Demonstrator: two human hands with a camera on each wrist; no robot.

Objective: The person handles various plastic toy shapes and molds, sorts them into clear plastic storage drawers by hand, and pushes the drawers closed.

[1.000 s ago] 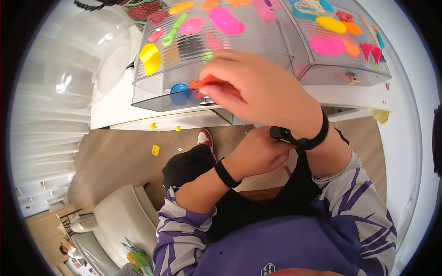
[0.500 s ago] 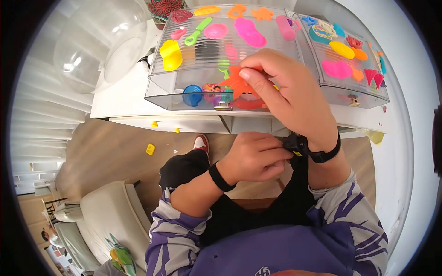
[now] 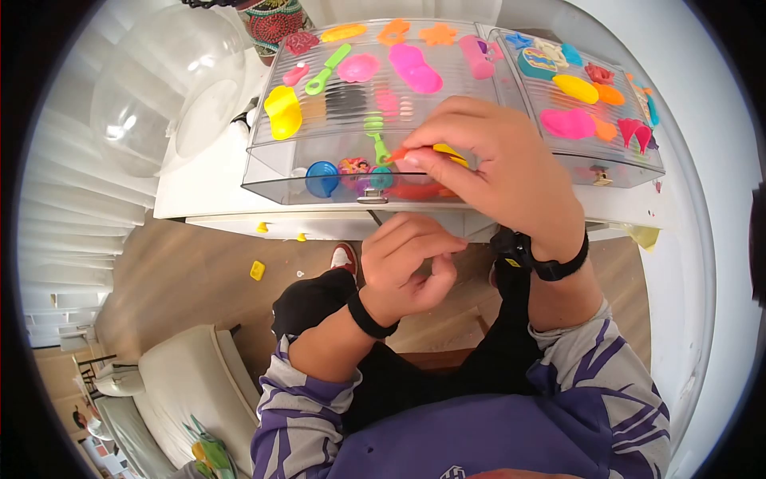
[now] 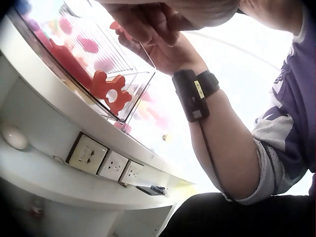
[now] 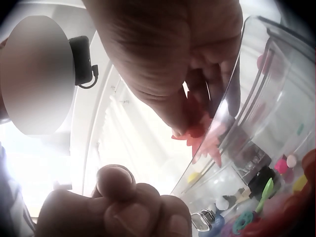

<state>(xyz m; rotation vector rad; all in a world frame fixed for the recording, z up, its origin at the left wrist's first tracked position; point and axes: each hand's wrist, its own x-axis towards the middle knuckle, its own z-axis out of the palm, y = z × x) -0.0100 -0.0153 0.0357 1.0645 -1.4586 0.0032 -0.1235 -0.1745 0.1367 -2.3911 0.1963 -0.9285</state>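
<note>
My right hand [image 3: 499,164] pinches a spiky, flat orange-red toy piece [image 3: 396,154] between thumb and fingers, over the front compartment of a clear plastic box [image 3: 275,191]. In the right wrist view this piece [image 5: 210,140] shows several pointed tips and partly overlaps the clear wall. Inside the compartment lie a blue cup [image 3: 321,180], a green toy fork [image 3: 376,136] and red pieces. My left hand [image 3: 407,263] is below the box front, fingers loosely curled, holding nothing. Through the clear wall, the left wrist view shows a red flower-like piece [image 4: 114,91].
Colourful moulds and toys, such as a yellow one [image 3: 282,113] and a green spoon [image 3: 328,69], lie on the ribbed lid. A second clear box [image 3: 630,169] stands to the right. A clear dome [image 3: 171,88] sits at the left on the white table [image 3: 179,191].
The left hand has drawn away from the right wrist, towards the left. The right hand has turned the orange-red piece from facing the head camera to nearly edge-on, shifting slightly left.
</note>
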